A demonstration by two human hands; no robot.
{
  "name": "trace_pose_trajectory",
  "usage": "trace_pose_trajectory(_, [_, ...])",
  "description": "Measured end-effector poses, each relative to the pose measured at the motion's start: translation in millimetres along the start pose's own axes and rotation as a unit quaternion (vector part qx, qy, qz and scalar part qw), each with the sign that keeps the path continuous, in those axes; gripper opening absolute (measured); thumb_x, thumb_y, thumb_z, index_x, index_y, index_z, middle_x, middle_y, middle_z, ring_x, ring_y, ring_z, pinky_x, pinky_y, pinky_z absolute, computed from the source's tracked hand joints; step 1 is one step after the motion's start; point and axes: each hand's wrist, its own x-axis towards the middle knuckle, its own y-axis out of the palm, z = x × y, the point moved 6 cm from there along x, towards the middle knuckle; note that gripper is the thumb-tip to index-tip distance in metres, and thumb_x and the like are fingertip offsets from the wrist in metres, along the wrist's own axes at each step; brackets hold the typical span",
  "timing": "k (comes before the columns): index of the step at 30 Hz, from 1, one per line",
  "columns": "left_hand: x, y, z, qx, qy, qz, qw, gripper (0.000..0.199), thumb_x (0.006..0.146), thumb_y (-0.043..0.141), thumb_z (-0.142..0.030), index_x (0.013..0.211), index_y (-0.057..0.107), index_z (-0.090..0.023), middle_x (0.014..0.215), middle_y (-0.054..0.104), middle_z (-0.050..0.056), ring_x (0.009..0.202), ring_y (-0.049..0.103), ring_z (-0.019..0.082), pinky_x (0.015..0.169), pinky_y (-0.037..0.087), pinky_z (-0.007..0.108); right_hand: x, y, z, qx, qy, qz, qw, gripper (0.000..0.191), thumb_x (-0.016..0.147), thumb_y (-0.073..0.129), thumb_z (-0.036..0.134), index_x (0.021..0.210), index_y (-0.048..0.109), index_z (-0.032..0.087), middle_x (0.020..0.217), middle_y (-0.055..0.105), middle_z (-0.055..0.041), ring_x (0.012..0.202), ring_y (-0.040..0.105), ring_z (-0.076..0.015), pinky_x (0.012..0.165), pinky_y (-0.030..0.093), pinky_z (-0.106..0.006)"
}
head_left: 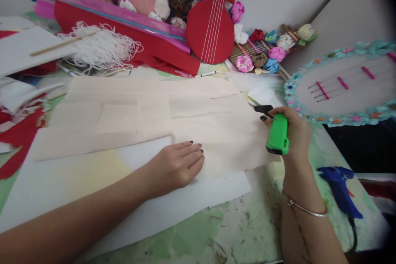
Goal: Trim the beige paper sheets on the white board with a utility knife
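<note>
A large beige sheet [148, 126], paper or felt, lies across the table with faint rectangular patches showing through. Flat on its near middle part rests my left hand [179, 165], palm down, fingers stretched out and holding nothing. My right hand [297, 132] is closed around a bright green hand tool [277, 134] with a black neck and a narrow tip, whose exact kind I cannot make out. That tip points over the sheet's right end. Under the beige sheet, a white sheet [102, 198] sticks out toward me.
A blue glue gun [338, 187] lies at the right. White string [95, 47] is heaped at the back left. Behind stand a red paper instrument [210, 31] and flower-trimmed ones. A blue-edged oval piece [343, 86] is at the right. Red scraps [21, 142] lie left.
</note>
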Motion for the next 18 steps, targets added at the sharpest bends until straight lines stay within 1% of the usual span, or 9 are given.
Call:
trace_pose_trajectory(2, [-2,-0.3,8,0.018,-0.015,-0.005,1.000,0.023,0.093,0.046,0.000,0.090,0.068,-0.009,0.091,0.075,0.009,0.098,0.072,0.022,0.087,0.061,0.038,-3,3,2,0.000,-0.004,0.003,1.000,0.024,0.076,0.070,0.047,0.081,0.066,0.023,0.057,0.056,0.0031,0.053,0.051,-0.0154,0.055,0.040,-0.028])
trace_pose_trajectory(5, [-5,-0.6,17,0.040,-0.025,-0.003,0.999,0.025,0.094,0.045,-0.001,0.087,0.067,-0.009,0.090,0.075,0.008,0.097,0.072,0.022,0.086,0.061,0.038,-7,12,1,0.011,-0.012,0.013,1.000,0.022,0.076,0.071,0.044,0.084,0.066,0.024,0.062,0.057,0.0034,0.057,0.053,-0.0159,0.061,0.044,-0.030])
trace_pose_trajectory(10, [-5,-1.1,19,0.045,-0.023,0.036,0.998,0.025,0.091,0.045,0.000,0.088,0.069,-0.008,0.090,0.075,0.010,0.089,0.073,0.024,0.079,0.063,0.038,-9,22,2,-0.004,-0.025,0.035,0.999,0.021,0.078,0.067,0.042,0.091,0.068,0.025,0.062,0.058,0.0041,0.058,0.057,-0.0172,0.066,0.048,-0.033])
trace_pose_trajectory(11, [-5,-1.3,18,0.044,-0.024,0.046,0.998,0.026,0.090,0.045,-0.001,0.088,0.070,-0.008,0.090,0.075,0.011,0.089,0.073,0.024,0.078,0.063,0.039,-9,23,4,-0.005,-0.037,0.046,0.998,0.022,0.079,0.067,0.041,0.093,0.067,0.025,0.066,0.062,0.0027,0.062,0.060,-0.0187,0.069,0.050,-0.035])
trace_pose_trajectory(13, [-5,-1.9,18,0.052,-0.033,0.067,0.996,0.027,0.089,0.044,-0.001,0.089,0.070,-0.006,0.090,0.075,0.013,0.090,0.073,0.025,0.079,0.062,0.039,-9,22,11,0.007,-0.071,0.073,0.995,0.023,0.082,0.065,0.041,0.098,0.067,0.025,0.088,0.070,-0.0031,0.081,0.068,-0.0236,0.078,0.052,-0.039])
trace_pose_trajectory(15, [-5,-1.9,18,0.067,-0.039,0.092,0.993,0.027,0.089,0.044,0.000,0.090,0.071,-0.005,0.090,0.075,0.015,0.092,0.072,0.026,0.080,0.062,0.039,-8,17,17,0.022,-0.097,0.084,0.991,0.025,0.084,0.062,0.041,0.103,0.066,0.024,0.111,0.070,-0.0087,0.102,0.067,-0.0274,0.087,0.052,-0.042])
trace_pose_trajectory(16, [-5,-1.5,18,0.075,-0.040,0.105,0.991,0.027,0.088,0.045,0.000,0.091,0.071,-0.004,0.091,0.074,0.016,0.092,0.072,0.027,0.080,0.061,0.040,-8,13,18,0.026,-0.102,0.078,0.991,0.027,0.085,0.062,0.042,0.104,0.066,0.024,0.116,0.068,-0.0101,0.106,0.066,-0.0282,0.089,0.052,-0.042])
trace_pose_trajectory(17, [-6,-1.0,18,0.082,-0.040,0.117,0.989,0.026,0.088,0.045,0.000,0.092,0.071,-0.004,0.092,0.074,0.016,0.092,0.072,0.027,0.080,0.061,0.040,-7,8,19,0.027,-0.101,0.065,0.992,0.029,0.085,0.062,0.043,0.105,0.066,0.023,0.114,0.069,-0.0105,0.105,0.067,-0.0282,0.089,0.053,-0.042])
trace_pose_trajectory(18, [-6,-0.4,19,0.088,-0.040,0.125,0.987,0.026,0.088,0.045,0.001,0.093,0.071,-0.003,0.093,0.074,0.016,0.092,0.072,0.027,0.080,0.061,0.039,-6,2,19,0.024,-0.095,0.046,0.994,0.031,0.085,0.062,0.045,0.106,0.066,0.022,0.108,0.071,-0.0100,0.099,0.069,-0.0277,0.086,0.054,-0.041])
